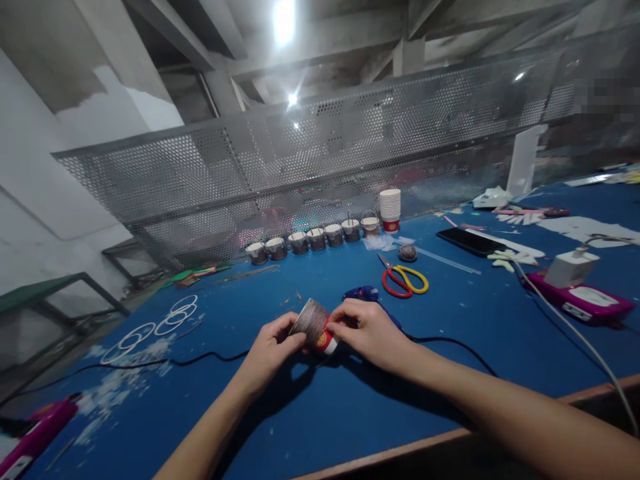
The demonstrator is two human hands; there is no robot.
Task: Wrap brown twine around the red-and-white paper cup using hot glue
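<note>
- Rings, thin, white (183, 315): several, flat on the blue tabletop (280, 427), well apart from the work.
- Left hand (274, 343): thumb and fingers clasp the mouth end of a red paper cup (315, 325). Too hard a squeeze could dent the wall.
- Paper cup, one, largely wound in dark twine (310, 319): held between both hands, over the near part of the tabletop. Turns could slide toward the narrower base if tension lapses. Mouth faces up and left; base, down and right; long axis slanted, neither upright nor flat.
- Right hand (367, 330): thumb and forefinger pinch at the winding's lower edge; whether they grip a strand, I cannot tell from here. A slip could loosen the wrap.
- Glue gun, blue (363, 293): just beyond the right hand. Straying knuckles could knock it.
- Scissors (391, 267), red-and-yellow handles: farther back, untouched.
</note>
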